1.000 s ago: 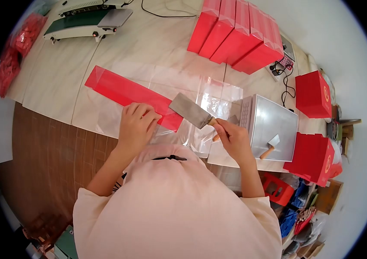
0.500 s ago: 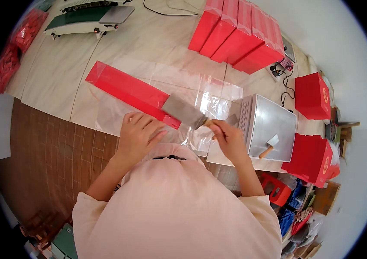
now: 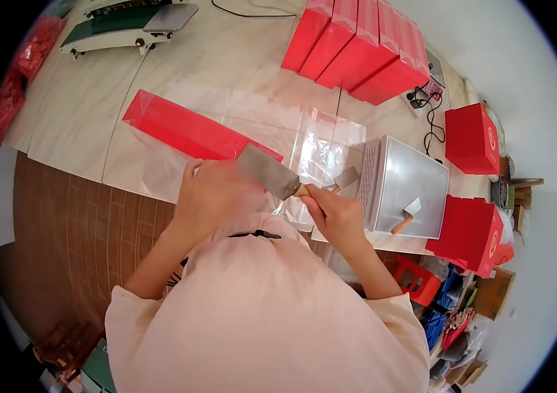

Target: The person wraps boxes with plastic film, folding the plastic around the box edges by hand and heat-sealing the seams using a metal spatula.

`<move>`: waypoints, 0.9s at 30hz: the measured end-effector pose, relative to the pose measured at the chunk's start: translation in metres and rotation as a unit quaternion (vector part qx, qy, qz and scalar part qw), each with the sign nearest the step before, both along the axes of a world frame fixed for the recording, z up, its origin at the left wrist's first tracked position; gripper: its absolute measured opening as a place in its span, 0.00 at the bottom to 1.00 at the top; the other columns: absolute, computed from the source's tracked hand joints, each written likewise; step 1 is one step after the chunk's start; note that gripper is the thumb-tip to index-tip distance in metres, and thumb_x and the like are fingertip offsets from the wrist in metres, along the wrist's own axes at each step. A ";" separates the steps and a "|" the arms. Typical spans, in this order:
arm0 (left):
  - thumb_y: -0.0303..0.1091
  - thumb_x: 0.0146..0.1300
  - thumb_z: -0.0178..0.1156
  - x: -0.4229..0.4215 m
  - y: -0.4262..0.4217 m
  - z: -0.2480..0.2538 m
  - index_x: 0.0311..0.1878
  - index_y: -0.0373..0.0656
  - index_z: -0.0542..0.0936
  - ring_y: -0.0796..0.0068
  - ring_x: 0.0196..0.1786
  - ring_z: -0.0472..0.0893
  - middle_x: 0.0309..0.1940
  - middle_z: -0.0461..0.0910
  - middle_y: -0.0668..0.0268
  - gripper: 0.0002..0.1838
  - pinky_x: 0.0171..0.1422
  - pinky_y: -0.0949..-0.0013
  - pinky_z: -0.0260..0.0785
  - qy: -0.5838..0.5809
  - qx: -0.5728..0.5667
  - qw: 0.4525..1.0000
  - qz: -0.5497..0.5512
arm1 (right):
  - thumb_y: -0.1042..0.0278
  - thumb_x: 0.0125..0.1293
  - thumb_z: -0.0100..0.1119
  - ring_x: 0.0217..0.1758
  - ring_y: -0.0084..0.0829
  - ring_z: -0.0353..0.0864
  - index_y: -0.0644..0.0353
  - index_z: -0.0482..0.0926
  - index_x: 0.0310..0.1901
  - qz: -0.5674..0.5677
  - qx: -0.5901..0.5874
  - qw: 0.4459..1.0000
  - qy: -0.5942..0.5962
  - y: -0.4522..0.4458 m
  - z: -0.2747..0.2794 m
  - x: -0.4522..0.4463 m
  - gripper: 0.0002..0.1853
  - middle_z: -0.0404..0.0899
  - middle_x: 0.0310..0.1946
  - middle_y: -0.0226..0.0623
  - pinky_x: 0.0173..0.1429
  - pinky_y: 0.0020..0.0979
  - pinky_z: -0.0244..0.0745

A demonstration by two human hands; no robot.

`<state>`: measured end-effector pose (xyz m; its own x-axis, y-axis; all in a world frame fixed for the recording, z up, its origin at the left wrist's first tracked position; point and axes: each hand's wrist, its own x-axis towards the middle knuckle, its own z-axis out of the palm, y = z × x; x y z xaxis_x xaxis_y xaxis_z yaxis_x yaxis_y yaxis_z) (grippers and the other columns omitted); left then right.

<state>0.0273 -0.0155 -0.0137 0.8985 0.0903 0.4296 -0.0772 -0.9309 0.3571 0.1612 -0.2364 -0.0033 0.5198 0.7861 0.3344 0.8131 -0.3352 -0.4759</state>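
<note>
Since the earlier frame, the left hand (image 3: 214, 194) has come in against or very near the scraper, and the right hand (image 3: 333, 213) has edged toward it. The right hand is closed around the light wooden handle of a broad, rectangular grey metal scraper (image 3: 267, 171), its blade slanting up to the left. The left hand's fingers are half curled but blurred; whether they grasp anything I cannot tell. The long, narrow red box (image 3: 186, 130) lies slantwise on the clear plastic film (image 3: 323, 139), its right part behind the blade. Just right of the film, a small wooden-handled scraper (image 3: 408, 216) rests on a flat-topped silver metal case (image 3: 416, 171).
</note>
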 end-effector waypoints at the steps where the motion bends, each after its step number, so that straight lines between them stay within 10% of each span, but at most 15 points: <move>1: 0.37 0.47 0.73 0.001 0.001 -0.001 0.40 0.50 0.81 0.68 0.45 0.74 0.40 0.76 0.70 0.16 0.55 0.58 0.62 0.001 -0.001 1.000 0.000 | 0.64 0.65 0.64 0.16 0.30 0.71 0.58 0.80 0.42 0.000 -0.001 1.000 0.001 0.002 0.002 -0.002 0.09 0.73 0.17 0.31 0.19 0.33 0.61; 10: 0.33 0.44 0.72 0.012 0.019 0.009 0.47 0.50 0.81 0.70 0.44 0.73 0.32 0.75 0.73 0.22 0.56 0.57 0.63 -0.022 0.066 0.996 -0.061 | 0.65 0.64 0.64 0.15 0.32 0.73 0.60 0.82 0.43 0.019 -0.018 1.000 0.006 0.007 0.004 0.001 0.10 0.76 0.18 0.34 0.20 0.32 0.65; 27: 0.36 0.49 0.70 0.063 0.055 0.021 0.24 0.47 0.79 0.70 0.44 0.73 0.30 0.73 0.74 0.08 0.56 0.62 0.60 0.096 -0.027 0.972 -0.214 | 0.63 0.65 0.63 0.14 0.27 0.69 0.59 0.79 0.45 0.073 -0.036 0.996 -0.030 0.005 0.001 0.005 0.12 0.69 0.16 0.29 0.19 0.33 0.60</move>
<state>0.0900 0.0395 0.0073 0.9217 -0.2928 0.2544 -0.3808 -0.8077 0.4502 0.1657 -0.2313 -0.0020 0.3778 0.8751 0.3024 0.8825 -0.2416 -0.4035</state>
